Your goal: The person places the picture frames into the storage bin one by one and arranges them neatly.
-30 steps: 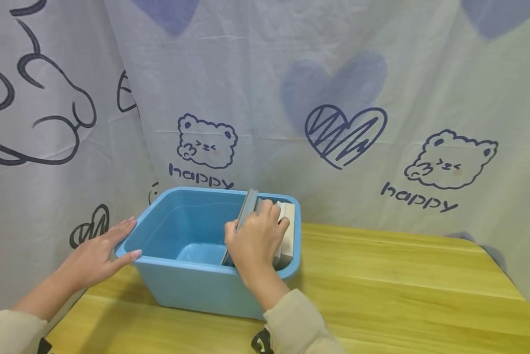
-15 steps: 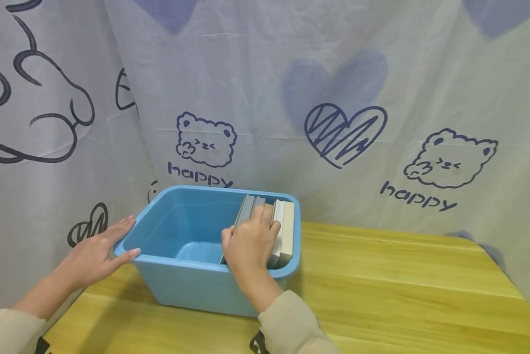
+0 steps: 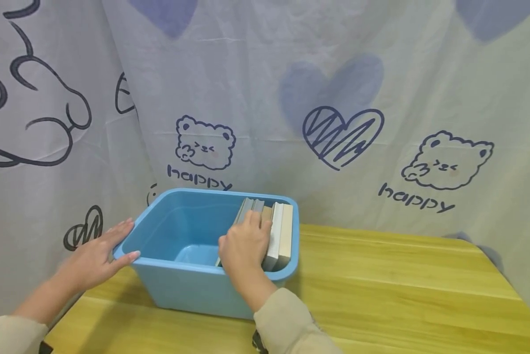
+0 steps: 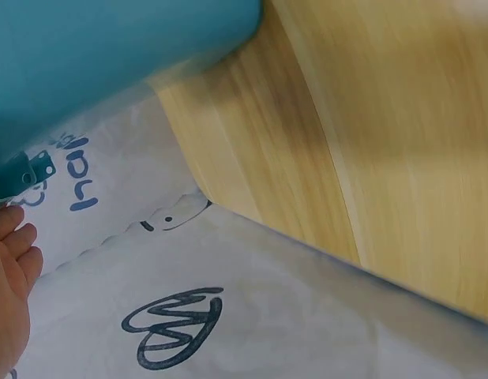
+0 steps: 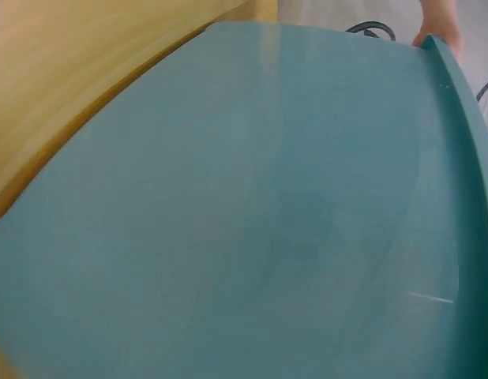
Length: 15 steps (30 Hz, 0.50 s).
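A light-blue plastic bin (image 3: pixel 190 290) stands on the wooden table. Several books (image 3: pixel 285 231) are packed upright against its right end, white and cream ones outermost. My right hand (image 3: pixel 245 246) reaches over the front rim and grips the grey books (image 3: pixel 246 205) at the left of the row, thumb on their left side and fingers curled over the top; their lower parts are hidden. At the bin's front left corner my left hand (image 3: pixel 94 258) holds the rim, thumb along the front and fingers along the left side. The right wrist view is filled by the bin's outer wall (image 5: pixel 228 197).
The yellow wooden table (image 3: pixel 402 285) extends to the right of the bin. A white curtain (image 3: pixel 256 98) printed with hearts and bears hangs close behind it and along the left side. The bin's left part shows its bare floor (image 3: pixel 198 254).
The grey book under my right hand has sunk lower into the bin, level with the other books. My right hand has shifted slightly left and down; the left hand keeps its place.
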Each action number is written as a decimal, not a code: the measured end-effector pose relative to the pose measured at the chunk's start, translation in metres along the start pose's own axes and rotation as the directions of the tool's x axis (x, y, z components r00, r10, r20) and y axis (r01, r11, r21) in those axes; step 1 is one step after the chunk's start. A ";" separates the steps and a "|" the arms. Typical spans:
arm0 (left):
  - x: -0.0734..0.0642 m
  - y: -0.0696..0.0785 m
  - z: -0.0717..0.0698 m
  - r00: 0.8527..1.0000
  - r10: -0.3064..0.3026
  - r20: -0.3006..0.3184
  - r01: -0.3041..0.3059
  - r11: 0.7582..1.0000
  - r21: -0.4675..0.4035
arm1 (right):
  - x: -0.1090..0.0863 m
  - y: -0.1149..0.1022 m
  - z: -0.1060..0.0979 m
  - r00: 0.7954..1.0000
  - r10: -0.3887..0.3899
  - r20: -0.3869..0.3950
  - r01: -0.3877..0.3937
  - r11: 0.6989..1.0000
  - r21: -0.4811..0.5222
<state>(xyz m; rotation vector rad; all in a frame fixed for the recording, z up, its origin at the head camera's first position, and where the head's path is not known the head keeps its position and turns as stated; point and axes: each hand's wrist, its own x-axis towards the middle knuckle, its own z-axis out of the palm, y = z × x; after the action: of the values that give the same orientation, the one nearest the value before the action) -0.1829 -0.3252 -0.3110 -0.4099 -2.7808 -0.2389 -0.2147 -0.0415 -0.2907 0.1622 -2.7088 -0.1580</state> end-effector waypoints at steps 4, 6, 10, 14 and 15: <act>-0.003 -0.001 0.005 0.999 -0.031 -0.036 0.028 0.997 -0.065 | -0.001 -0.001 0.001 1.000 -0.014 0.003 0.013 1.000 0.014; -0.003 -0.001 0.008 0.997 -0.046 -0.059 0.040 0.994 -0.102 | -0.001 0.001 0.002 0.999 -0.032 -0.032 0.033 0.999 0.037; -0.004 0.003 0.017 0.989 -0.100 -0.107 0.073 0.970 -0.233 | -0.003 0.010 0.004 0.983 -0.094 -0.156 0.114 0.985 0.126; -0.006 0.015 0.027 0.970 -0.153 -0.188 0.087 0.944 -0.317 | -0.008 0.025 0.002 0.935 -0.142 -0.324 0.226 0.944 0.241; -0.006 0.018 0.029 0.963 -0.157 -0.219 0.083 0.946 -0.314 | -0.010 0.030 0.001 0.921 -0.144 -0.363 0.252 0.929 0.272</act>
<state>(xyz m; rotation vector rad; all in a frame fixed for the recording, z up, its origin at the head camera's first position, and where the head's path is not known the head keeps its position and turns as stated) -0.1804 -0.3039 -0.3382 -0.2588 -2.5337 -0.7020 -0.2089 -0.0104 -0.2916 0.5148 -2.3500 0.2278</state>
